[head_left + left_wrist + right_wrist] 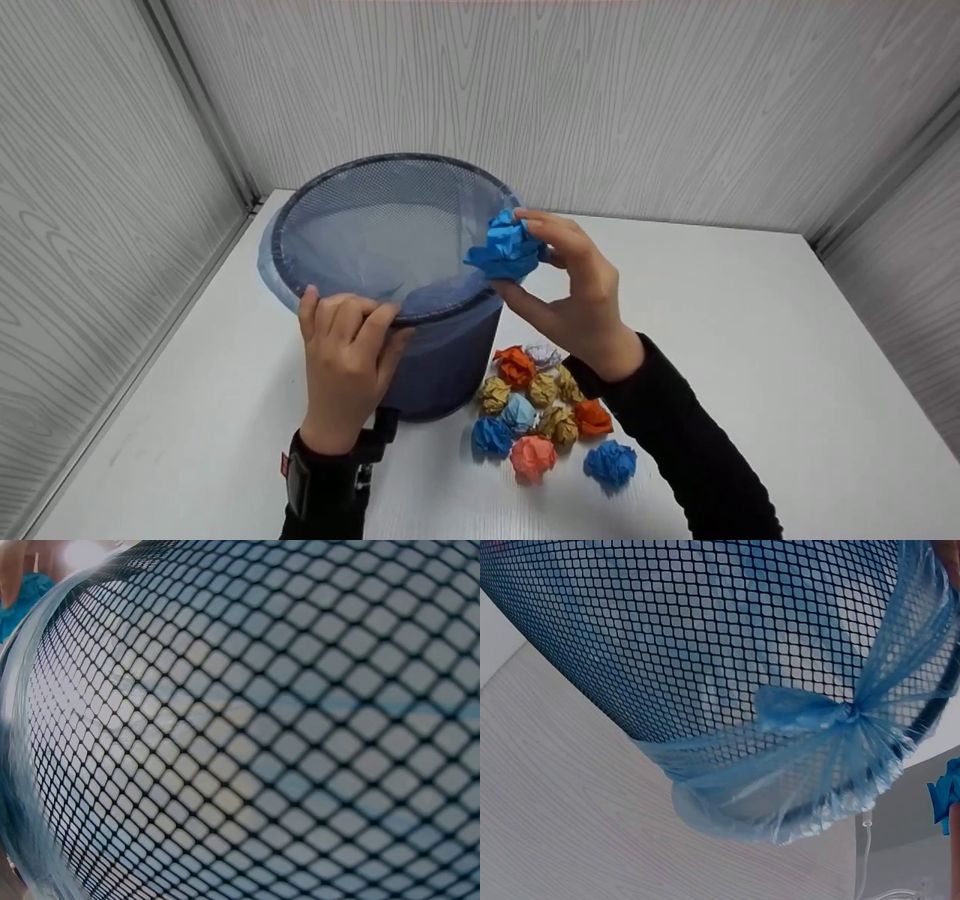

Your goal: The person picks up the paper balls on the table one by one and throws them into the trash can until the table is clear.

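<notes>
A mesh wastebasket (450, 367) is found standing on the white table (750, 337), lined with a translucent blue plastic bag (268, 255) that is folded outward over the dark rim (397, 157). The near part of the rim is gripped by the left hand (346, 360), its fingers hooked over the edge and its thumb kept on the outer side. A crumpled blue paper ball (504, 251) is held by the right hand (589, 311), pinched between the thumb and the curled fingers, which are spread only as far as the ball's width. The ball is positioned at the right side of the rim; whether contact is made with the rim cannot be determined. Eleven further crumpled paper balls (543, 389) are noted on the table, grouped to the right of the wastebasket's base: four tan, two orange, two blue, one light blue, one coral and one whitish, with one of the blue set slightly apart nearest the right sleeve (697, 442). In the right wrist view, a knot (846, 712) is observed in the bag just below the rim. The table is bounded by grey wood-grain panels (480, 90).
</notes>
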Motion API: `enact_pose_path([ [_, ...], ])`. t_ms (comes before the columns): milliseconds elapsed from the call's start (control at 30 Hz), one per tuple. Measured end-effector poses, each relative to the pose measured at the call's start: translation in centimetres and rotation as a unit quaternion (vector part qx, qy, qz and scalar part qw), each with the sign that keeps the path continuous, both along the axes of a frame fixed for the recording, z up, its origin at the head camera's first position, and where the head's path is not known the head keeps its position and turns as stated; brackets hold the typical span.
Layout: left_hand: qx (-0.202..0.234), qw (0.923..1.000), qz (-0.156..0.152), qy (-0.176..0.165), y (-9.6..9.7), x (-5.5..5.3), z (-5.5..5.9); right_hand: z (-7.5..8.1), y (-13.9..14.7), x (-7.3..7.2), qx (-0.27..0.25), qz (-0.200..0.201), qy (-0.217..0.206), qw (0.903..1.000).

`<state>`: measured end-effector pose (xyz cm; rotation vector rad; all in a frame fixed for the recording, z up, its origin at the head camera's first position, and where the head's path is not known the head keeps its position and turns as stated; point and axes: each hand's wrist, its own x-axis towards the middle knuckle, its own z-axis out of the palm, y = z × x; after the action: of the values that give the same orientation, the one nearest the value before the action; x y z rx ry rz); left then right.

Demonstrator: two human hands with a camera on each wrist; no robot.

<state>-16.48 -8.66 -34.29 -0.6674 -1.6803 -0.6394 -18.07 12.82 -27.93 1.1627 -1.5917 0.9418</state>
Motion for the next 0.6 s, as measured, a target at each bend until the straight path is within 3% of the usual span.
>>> enact_pose_path([
  [133,0.003,1.0,-0.002,-0.001,0.1,0.0,-0.1,-0.3,-0.9,-0.7,0.018,-0.011,-0.03,0.9993],
  [300,-0.002,0.9999,0.002,-0.012,0.0,0.2,-0.1,-1.5,-1.5,-1.4,0.032,-0.022,-0.102,0.994],
  [367,-0.005,0.9999,0.003,-0.014,0.0,0.2,-0.1,-4.4,-0.9,-3.9,0.035,-0.026,-0.125,0.9912],
  [500,-0.006,0.9999,0.002,-0.014,0.0,0.2,-0.1,-11.6,0.9,-10.7,0.045,-0.038,-0.145,0.9877],
  [533,-0.006,0.9999,0.002,-0.013,0.0,0.2,0.0,-12.9,1.4,-12.0,0.048,-0.033,-0.147,0.9874],
  [600,-0.007,0.9999,0.001,-0.013,0.0,0.2,0.0,-13.3,1.5,-12.5,0.05,-0.031,-0.142,0.9882],
])
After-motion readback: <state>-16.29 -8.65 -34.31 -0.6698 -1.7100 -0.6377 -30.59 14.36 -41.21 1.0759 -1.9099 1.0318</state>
